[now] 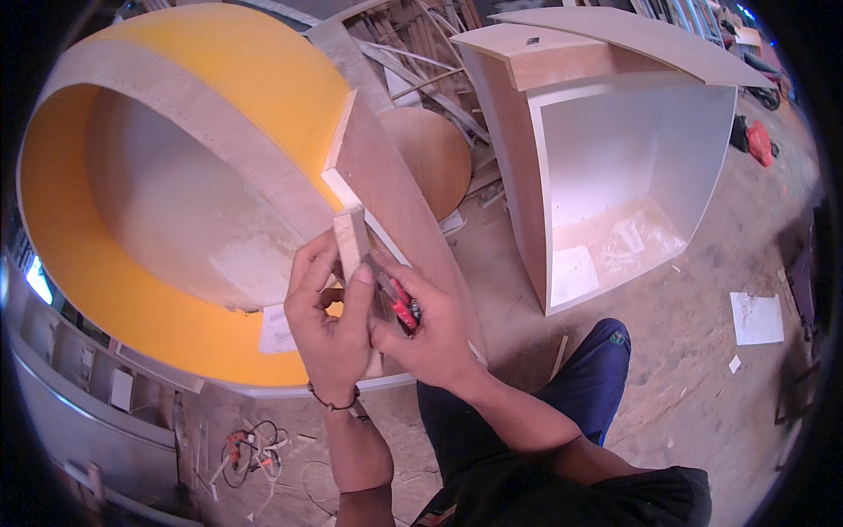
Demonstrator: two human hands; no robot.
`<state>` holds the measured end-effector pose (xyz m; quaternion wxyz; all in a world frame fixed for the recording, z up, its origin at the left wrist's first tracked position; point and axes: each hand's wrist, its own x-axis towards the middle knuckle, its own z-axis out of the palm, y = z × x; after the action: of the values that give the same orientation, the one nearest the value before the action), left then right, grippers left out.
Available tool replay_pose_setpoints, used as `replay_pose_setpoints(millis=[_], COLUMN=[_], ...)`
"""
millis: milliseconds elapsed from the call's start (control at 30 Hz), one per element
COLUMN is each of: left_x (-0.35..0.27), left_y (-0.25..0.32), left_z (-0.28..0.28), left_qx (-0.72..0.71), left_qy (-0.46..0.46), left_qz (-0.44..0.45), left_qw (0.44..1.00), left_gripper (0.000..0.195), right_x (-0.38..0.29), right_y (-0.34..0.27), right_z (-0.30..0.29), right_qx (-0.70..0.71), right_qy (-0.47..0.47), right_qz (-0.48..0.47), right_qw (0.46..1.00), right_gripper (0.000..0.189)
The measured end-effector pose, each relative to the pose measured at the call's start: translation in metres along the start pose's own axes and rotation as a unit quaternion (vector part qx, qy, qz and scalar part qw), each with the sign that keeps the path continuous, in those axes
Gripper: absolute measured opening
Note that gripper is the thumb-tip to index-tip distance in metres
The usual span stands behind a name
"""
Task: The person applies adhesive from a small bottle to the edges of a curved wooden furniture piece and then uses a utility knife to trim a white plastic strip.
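My left hand is closed around a pale wooden strip that stands up from its fingers, the thumb pressed on its side. Against the strip's right side, my right hand grips a red and black utility knife; its blade end lies beside my left thumb. Both hands are above the near end of a large yellow curved cabinet with a round opening. A wooden panel with a white edge rises just behind the hands.
An open box cabinet stands at the right with a loose board on top. A round wooden disc and scrap wood lie behind. An orange power drill with its cable is on the floor at lower left, and paper lies at right.
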<state>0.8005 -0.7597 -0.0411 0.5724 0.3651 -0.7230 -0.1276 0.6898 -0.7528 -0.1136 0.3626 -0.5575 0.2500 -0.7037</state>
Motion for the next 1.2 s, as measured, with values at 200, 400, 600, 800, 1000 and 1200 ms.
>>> replay_pose_setpoints(millis=[200, 400, 600, 800, 1000, 1200], left_x=[0.013, 0.017, 0.02, 0.024, 0.027, 0.032], left_y=[0.017, 0.032, 0.031, 0.032, 0.031, 0.04], left_z=[-0.003, -0.009, 0.013, 0.011, 0.014, -0.008], left_qx=[0.058, 0.143, 0.218, 0.229, 0.213, 0.24], left_qy=[-0.034, -0.055, -0.042, -0.039, -0.038, -0.069], left_qz=[-0.033, -0.049, -0.017, -0.043, -0.071, -0.113], left_qw=[0.997, 0.987, 0.975, 0.972, 0.974, 0.962], left_gripper=[0.026, 0.021, 0.02, 0.023, 0.029, 0.049], right_x=[0.003, -0.007, 0.029, 0.055, 0.064, 0.08], right_y=[-0.008, -0.001, 0.018, 0.033, 0.042, 0.029], right_z=[-0.006, -0.025, -0.091, -0.113, -0.133, -0.118], right_qx=[0.033, 0.171, 0.064, -0.016, 0.078, 0.24], right_qy=[-0.002, 0.074, -0.015, -0.075, -0.159, -0.12], right_qz=[-0.014, 0.178, 0.165, 0.181, 0.181, 0.236], right_qw=[0.999, 0.966, 0.984, 0.98, 0.967, 0.934], right_gripper=[0.061, 0.032, 0.016, 0.019, 0.038, 0.057])
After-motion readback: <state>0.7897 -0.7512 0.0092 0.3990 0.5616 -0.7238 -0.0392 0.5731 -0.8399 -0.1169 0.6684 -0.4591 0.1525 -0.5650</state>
